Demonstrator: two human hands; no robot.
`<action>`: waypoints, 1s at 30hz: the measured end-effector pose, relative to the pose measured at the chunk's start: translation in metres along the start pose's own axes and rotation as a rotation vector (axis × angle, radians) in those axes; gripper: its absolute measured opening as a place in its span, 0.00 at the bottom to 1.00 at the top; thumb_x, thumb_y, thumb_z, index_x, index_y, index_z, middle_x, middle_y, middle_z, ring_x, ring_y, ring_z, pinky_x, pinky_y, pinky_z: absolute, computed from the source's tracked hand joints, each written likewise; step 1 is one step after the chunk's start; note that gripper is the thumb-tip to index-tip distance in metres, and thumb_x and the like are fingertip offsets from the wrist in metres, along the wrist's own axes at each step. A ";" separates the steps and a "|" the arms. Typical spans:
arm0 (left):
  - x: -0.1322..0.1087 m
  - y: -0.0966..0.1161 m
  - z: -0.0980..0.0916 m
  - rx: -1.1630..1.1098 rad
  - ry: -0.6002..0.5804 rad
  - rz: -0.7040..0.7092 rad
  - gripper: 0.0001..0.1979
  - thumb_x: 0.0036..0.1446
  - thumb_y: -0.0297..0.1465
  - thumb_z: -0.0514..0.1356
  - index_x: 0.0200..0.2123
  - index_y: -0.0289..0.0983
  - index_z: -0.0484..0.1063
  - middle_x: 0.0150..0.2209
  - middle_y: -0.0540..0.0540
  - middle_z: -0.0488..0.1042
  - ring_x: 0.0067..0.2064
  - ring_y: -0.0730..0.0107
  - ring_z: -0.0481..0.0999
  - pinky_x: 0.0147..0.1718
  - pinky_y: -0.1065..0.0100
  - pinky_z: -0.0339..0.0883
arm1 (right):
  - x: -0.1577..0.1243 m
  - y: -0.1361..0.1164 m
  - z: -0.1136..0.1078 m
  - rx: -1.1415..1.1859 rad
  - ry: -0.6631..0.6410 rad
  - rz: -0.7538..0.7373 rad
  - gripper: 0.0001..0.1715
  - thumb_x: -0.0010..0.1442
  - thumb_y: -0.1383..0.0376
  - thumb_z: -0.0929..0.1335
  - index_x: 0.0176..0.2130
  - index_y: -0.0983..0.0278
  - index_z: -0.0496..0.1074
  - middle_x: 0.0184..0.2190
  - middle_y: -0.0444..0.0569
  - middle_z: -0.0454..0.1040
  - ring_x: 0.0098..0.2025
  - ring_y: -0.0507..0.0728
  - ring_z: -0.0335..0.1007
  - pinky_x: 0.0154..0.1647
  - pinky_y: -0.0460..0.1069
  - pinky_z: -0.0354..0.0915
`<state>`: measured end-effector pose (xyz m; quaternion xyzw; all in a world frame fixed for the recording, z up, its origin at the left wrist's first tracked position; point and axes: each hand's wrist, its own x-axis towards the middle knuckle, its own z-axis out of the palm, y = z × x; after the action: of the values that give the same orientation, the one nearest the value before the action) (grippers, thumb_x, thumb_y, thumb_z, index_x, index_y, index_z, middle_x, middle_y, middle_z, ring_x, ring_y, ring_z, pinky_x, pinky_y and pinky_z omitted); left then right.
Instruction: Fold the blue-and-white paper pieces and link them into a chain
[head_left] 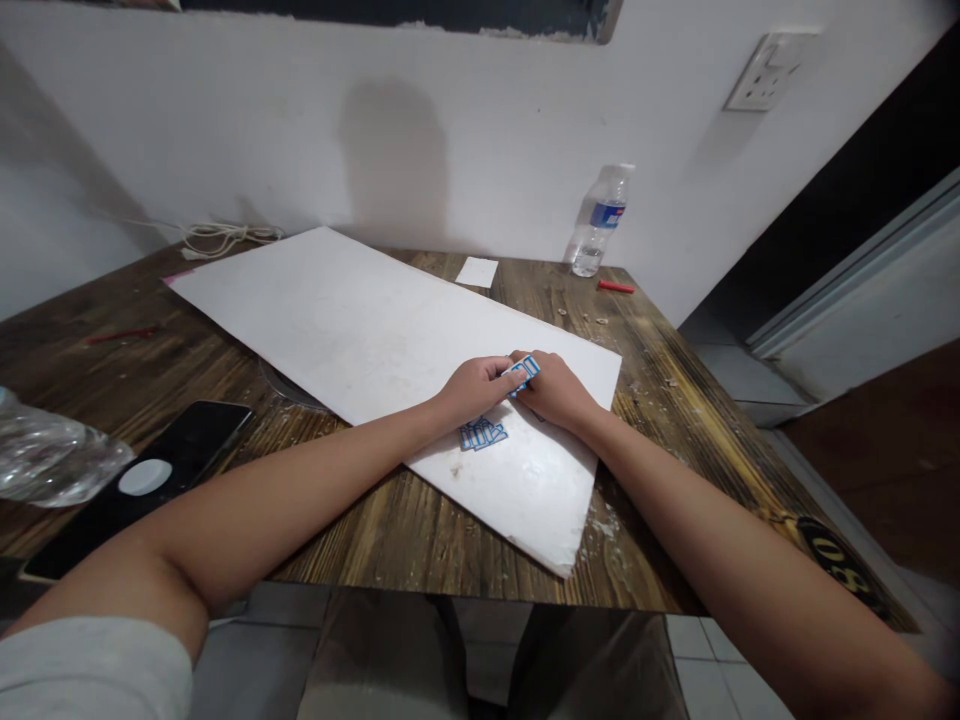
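Note:
A white board (360, 310) lies slanted across the wooden table, and both my hands meet above its right part. Between the thumb and fingers of my left hand (474, 390) is a small white paper piece with blue lines (525, 371). My right hand (553, 388) is closed right beside it, touching or nearly touching the piece. Its fingertips are turned down and away, so what they hold, if anything, is hidden. Just below my left hand, several blue-outlined paper pieces (484, 433) lie overlapping on the board.
A water bottle (598, 225) stands at the back right near a red stick-like object (616, 287). A white paper square (477, 272) lies behind the board. On the left are a black phone (191, 450), a clear plastic bottle (56, 450) and a coiled white cable (221, 237).

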<state>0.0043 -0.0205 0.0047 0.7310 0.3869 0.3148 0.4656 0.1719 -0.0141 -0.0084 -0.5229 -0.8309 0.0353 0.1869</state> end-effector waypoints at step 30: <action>0.000 0.000 0.002 0.087 -0.020 0.017 0.18 0.59 0.45 0.55 0.26 0.37 0.66 0.21 0.53 0.60 0.26 0.75 0.58 0.28 0.68 0.50 | 0.000 -0.004 0.000 -0.017 -0.037 0.031 0.08 0.60 0.63 0.64 0.39 0.62 0.71 0.35 0.50 0.76 0.36 0.57 0.67 0.35 0.50 0.50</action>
<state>0.0062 -0.0212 0.0035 0.7570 0.3894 0.2943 0.4344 0.1689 -0.0161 -0.0072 -0.5365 -0.8263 0.0410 0.1665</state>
